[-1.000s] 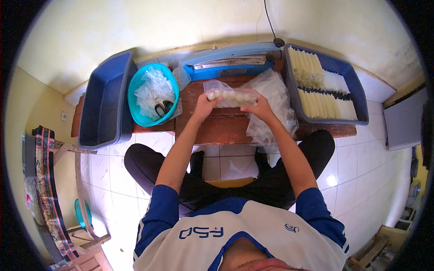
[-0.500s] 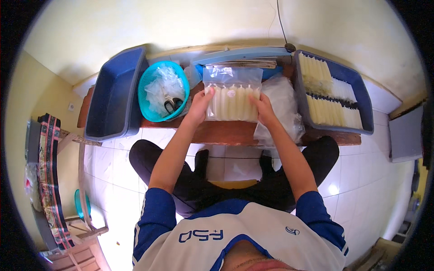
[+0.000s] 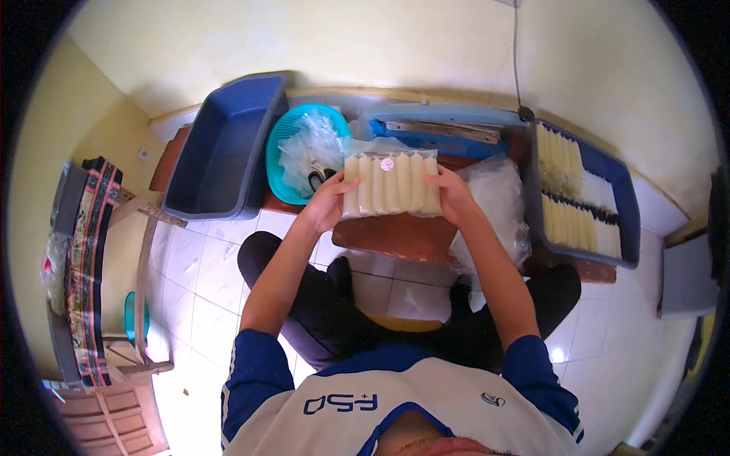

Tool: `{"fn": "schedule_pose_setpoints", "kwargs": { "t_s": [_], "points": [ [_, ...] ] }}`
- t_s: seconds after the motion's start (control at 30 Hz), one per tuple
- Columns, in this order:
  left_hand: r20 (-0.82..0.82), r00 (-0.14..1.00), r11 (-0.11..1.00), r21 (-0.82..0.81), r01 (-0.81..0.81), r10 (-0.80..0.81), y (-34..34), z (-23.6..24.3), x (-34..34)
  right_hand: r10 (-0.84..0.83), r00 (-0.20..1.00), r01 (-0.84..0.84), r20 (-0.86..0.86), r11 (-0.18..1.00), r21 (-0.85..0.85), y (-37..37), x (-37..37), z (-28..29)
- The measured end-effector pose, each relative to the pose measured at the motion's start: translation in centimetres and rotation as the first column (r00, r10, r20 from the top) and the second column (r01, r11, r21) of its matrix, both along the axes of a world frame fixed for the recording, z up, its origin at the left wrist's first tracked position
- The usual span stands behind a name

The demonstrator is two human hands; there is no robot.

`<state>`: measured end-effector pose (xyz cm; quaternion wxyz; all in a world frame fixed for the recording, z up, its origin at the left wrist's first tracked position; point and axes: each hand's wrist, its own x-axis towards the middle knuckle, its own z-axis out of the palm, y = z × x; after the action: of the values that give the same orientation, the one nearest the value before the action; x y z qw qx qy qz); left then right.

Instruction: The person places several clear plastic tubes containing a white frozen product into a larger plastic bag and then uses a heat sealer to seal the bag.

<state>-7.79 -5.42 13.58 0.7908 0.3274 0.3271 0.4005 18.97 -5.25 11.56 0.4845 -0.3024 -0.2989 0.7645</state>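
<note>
A clear plastic bag (image 3: pixel 391 194) holds a side-by-side row of several pale, cream-coloured filled tubes, with a small round sticker near its upper edge. I grip it at both ends above the bench. My left hand (image 3: pixel 327 204) is closed on its left side, thumb across the front. On the right side my right hand (image 3: pixel 455 197) grips it the same way, fingers mostly behind. The bag's unfilled upper part is no longer spread out above the tubes. Loose clear plastic bags (image 3: pixel 493 199) lie just right of my right hand.
A wooden bench (image 3: pixel 403 242) carries an empty dark blue tub (image 3: pixel 220 152) at left and a turquoise basket (image 3: pixel 277 167) with plastic and black-handled scissors (image 3: pixel 321 178). At right, a blue-grey tub (image 3: pixel 627 205) holds rows of pale tubes. Behind is a long light-blue sealer-like bar (image 3: pixel 449 114).
The view has shifted, so the bench sits lower and farther right. Both hands have tilted the bag, and its clear upper flap has gone from above the tubes. My grip stays on both ends.
</note>
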Motion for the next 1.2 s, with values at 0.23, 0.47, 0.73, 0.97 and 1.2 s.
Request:
{"fn": "schedule_pose_setpoints", "kwargs": {
  "t_s": [0.23, 0.47, 0.73, 0.97, 1.2],
  "points": [
    [0.009, 0.970, 0.964, 0.111, -0.241, 0.241, 1.7, 1.6, -4.1, 0.113, 0.993, -0.115, 0.019, 0.977, 0.178, 2.9, -5.0, 2.8],
    [-0.047, 0.880, 0.877, 0.114, -0.466, 0.473, 3.1, 1.8, -9.5, 0.182, 0.978, -0.197, 0.103, 0.965, 0.170, 8.2, -12.1, 3.4],
    [-0.073, 0.764, 0.750, 0.267, -0.605, 0.641, 7.0, 2.9, -14.9, 0.107, 0.954, -0.179, 0.281, 0.953, 0.245, 15.4, -20.2, 4.0],
    [-0.033, 0.704, 0.687, 0.253, -0.681, 0.710, 11.2, 3.2, -19.0, 0.025, 0.908, -0.208, 0.419, 0.894, 0.398, 22.3, -25.7, 4.3],
    [-0.438, 0.558, 0.704, 0.345, -0.620, 0.705, 15.8, 2.1, -25.8, -0.028, 0.853, -0.283, 0.522, 0.815, 0.506, 27.5, -31.3, 5.0]
  ]
}}
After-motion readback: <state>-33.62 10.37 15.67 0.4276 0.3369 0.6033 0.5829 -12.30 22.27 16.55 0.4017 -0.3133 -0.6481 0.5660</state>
